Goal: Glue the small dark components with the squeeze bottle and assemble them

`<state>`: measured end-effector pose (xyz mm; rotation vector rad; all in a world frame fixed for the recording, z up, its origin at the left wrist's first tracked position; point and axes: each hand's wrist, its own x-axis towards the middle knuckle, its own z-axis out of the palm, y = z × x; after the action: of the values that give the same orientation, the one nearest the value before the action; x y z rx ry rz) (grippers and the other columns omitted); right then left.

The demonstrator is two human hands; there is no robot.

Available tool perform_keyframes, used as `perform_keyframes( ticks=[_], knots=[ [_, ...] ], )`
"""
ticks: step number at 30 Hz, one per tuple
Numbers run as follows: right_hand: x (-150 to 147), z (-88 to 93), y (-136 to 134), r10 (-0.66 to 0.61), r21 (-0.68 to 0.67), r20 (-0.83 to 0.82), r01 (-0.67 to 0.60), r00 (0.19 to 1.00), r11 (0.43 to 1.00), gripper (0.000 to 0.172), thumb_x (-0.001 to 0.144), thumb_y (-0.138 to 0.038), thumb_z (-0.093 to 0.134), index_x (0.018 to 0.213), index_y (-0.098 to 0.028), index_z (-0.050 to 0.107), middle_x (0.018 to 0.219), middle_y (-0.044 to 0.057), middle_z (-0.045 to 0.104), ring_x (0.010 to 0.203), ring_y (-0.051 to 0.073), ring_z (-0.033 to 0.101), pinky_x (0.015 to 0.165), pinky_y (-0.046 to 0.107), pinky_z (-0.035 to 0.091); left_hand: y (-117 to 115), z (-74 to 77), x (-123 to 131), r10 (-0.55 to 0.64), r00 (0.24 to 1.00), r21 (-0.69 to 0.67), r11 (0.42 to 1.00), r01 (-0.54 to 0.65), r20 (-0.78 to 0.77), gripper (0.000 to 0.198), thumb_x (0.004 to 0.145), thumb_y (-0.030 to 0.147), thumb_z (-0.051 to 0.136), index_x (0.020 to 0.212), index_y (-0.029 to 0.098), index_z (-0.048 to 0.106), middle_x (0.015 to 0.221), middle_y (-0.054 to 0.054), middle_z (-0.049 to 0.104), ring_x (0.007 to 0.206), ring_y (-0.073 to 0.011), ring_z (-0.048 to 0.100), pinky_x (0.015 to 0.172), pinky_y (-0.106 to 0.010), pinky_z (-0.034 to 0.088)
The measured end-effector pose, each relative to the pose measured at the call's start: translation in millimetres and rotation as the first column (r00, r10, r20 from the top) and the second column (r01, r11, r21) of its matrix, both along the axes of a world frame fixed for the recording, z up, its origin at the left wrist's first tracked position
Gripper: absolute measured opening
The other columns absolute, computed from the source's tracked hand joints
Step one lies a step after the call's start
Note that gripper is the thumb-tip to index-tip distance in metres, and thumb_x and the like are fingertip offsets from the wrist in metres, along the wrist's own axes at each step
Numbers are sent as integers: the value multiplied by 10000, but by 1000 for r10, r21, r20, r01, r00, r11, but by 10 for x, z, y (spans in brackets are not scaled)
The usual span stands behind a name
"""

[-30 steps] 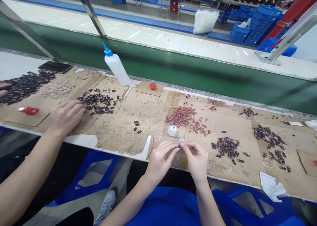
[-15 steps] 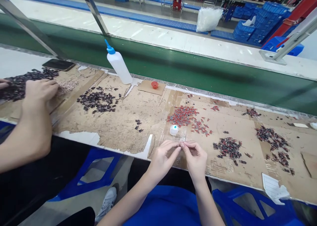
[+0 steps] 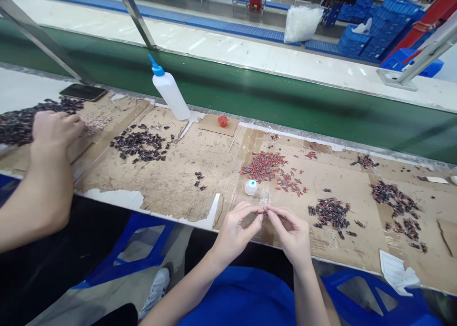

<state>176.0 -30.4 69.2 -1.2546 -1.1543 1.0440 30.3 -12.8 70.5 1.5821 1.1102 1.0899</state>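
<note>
Above the front edge of the cardboard, my left hand pinches a small dark reddish part between thumb and forefinger. The fingertips of my right hand meet it from the other side, closed on the same part, mostly hidden by the fingers. Just beyond my fingers stands a small round white bottle with a blue tip. Behind it lies a heap of small red pieces with metallic-looking ends. To the right is a pile of black-and-red pieces; black pieces lie to the left.
A tall white squeeze bottle with a blue nozzle and a red cap stand at the back. At left, a co-worker's hand rests by a dark heap near a phone. More black-and-red pieces lie far right.
My right hand has shifted slightly right and its fingers have straightened a little, so more of the small part shows between my fingertips. The co-worker's second hand has left the view.
</note>
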Motion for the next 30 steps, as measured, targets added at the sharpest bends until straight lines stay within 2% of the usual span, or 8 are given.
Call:
perform_keyframes(
  ticks=[8,14,20,25,28,30],
  knots=[
    [-40,-128,20,15,29,36,-16,999,999,142,854,-304,631,875,-229,750,876,58,716,828,174,684,739,279,570,-2,-65,-25,4,1000,15,1000,-4,-8,112,865,199,580,865,171,688,859,-68,710,847,-188,660,782,-304,540],
    [11,-94,7,63,25,138,-67,988,997,151,873,-323,608,882,-218,717,909,70,696,894,195,661,810,324,553,0,-90,-23,3,1000,85,996,-1,-31,124,891,190,563,911,174,684,891,-71,718,877,-190,662,799,-314,541],
    [-40,-140,6,-16,75,225,-1,974,997,171,916,-334,526,862,-220,642,912,68,637,963,208,606,855,347,513,-19,-148,30,51,994,269,963,-25,-93,122,923,187,537,941,177,657,874,-66,710,841,-178,655,765,-310,546],
    [-2,-213,16,-70,105,299,40,952,994,202,943,-339,459,860,-233,609,895,60,611,959,210,588,854,358,486,-44,-104,78,80,988,307,951,-37,-130,113,928,207,533,977,177,630,865,-65,705,838,-180,658,758,-309,549],
    [308,-248,13,-197,144,424,149,884,978,224,931,-370,471,849,-226,623,913,76,620,972,235,572,873,407,459,-3,-49,-63,134,976,334,940,-71,-172,111,907,225,570,992,182,627,880,-64,704,870,-194,652,794,-335,543],
    [579,-252,-3,-342,200,580,278,740,940,266,898,-430,506,839,-212,647,911,96,623,953,263,555,875,454,434,63,-64,-260,259,940,378,911,-163,-220,98,903,216,571,966,189,641,906,-66,704,890,-204,639,821,-354,528]
  ],
)
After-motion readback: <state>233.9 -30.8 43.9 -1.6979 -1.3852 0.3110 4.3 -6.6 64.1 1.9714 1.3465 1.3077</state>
